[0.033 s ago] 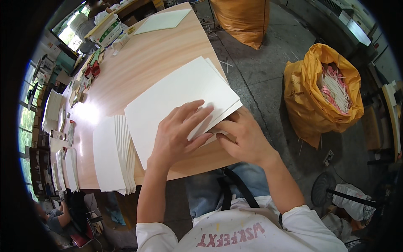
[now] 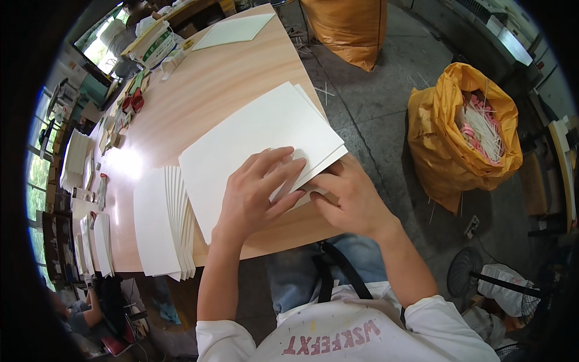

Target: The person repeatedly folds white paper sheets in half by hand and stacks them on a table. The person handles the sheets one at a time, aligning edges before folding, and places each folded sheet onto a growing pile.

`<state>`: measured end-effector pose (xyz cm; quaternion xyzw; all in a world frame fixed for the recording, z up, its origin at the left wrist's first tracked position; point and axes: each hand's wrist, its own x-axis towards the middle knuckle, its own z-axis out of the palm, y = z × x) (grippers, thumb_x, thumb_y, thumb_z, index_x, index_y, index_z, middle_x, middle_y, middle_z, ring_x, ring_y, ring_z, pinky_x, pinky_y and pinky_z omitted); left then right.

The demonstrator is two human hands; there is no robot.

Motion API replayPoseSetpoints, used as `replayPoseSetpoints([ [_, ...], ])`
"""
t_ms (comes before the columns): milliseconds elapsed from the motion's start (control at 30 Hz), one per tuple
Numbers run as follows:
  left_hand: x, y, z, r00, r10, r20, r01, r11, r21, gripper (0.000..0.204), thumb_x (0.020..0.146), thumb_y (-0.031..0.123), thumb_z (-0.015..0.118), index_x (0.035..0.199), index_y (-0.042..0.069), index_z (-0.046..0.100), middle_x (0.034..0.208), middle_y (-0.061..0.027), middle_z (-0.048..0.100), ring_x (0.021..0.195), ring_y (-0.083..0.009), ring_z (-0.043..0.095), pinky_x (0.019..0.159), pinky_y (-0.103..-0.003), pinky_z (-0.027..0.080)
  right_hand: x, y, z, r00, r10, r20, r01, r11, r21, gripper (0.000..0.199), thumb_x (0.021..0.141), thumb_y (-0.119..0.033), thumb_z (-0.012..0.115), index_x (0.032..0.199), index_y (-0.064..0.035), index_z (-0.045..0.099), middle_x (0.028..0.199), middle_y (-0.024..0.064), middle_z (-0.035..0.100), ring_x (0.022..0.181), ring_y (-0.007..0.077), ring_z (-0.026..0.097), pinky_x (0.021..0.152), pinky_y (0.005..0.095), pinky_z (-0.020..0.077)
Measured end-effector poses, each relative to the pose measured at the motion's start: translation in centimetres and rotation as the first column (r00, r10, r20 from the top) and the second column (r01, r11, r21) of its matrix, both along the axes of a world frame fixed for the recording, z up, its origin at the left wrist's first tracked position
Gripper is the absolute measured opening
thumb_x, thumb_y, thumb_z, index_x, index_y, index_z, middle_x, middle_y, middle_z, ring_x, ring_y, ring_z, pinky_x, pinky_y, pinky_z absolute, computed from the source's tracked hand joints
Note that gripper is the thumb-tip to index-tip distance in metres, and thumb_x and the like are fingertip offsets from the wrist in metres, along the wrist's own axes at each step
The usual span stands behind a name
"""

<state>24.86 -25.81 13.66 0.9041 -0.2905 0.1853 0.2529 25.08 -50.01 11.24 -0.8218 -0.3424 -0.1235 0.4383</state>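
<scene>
A small pile of white sheets (image 2: 253, 127), paper or thin board, lies slanted on the table in front of me, its edges slightly out of line. My left hand (image 2: 256, 187) rests on the top sheet with its fingers stretched out and apart, the thumb pointing toward the near right edge. At that edge, my right hand (image 2: 356, 196) has its fingers curled in under the sheets; their tips are hidden. Its thumb sits just below the edge, close to the left thumb. To the left, a fanned stack of white sheets (image 2: 158, 220) reaches over the table's front edge.
The wooden table (image 2: 223, 78) holds red-handled scissors (image 2: 137, 99), more sheet stacks (image 2: 77, 158) at left and a flat white sheet (image 2: 235, 30) at the far end. On the floor at right stand an open yellow sack (image 2: 434, 145) of pink and white scraps and a black fan (image 2: 465, 271).
</scene>
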Motion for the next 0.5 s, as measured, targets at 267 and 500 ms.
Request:
replayPoseSetpoints([
  [267, 0.4, -0.4, -0.1, 0.999, 0.041, 0.006, -0.041, 0.999, 0.023, 0.045, 0.090, 0.027, 0.093, 0.131, 0.013, 0.081, 0.136, -0.0100, 0.077, 0.123, -0.0362, 0.073, 0.098, -0.048, 0.063, 0.2, -0.6, -0.2, 0.997, -0.023, -0.073, 0.032, 0.990, 0.134, 0.018, 0.095, -0.011, 0.079, 0.110, -0.0005, 0.079, 0.119, 0.0167, 0.076, 0.117, 0.0393, 0.070, 0.103, 0.0464, 0.0568],
  [500, 0.1, -0.5, 0.1, 0.999, 0.037, -0.025, -0.038, 0.998, -0.057, 0.054, 0.095, 0.020, 0.088, 0.147, 0.018, 0.074, 0.140, -0.0119, 0.076, 0.120, -0.0373, 0.076, 0.097, -0.048, 0.063, 1.0, -2.7, 2.1, 0.885, -0.371, -0.282, 0.312, 0.921, -0.234, 0.042, 0.108, -0.030, 0.081, 0.086, 0.0018, 0.063, 0.074, 0.0164, 0.068, 0.068, 0.0341, 0.068, 0.066, 0.0454, 0.0522],
])
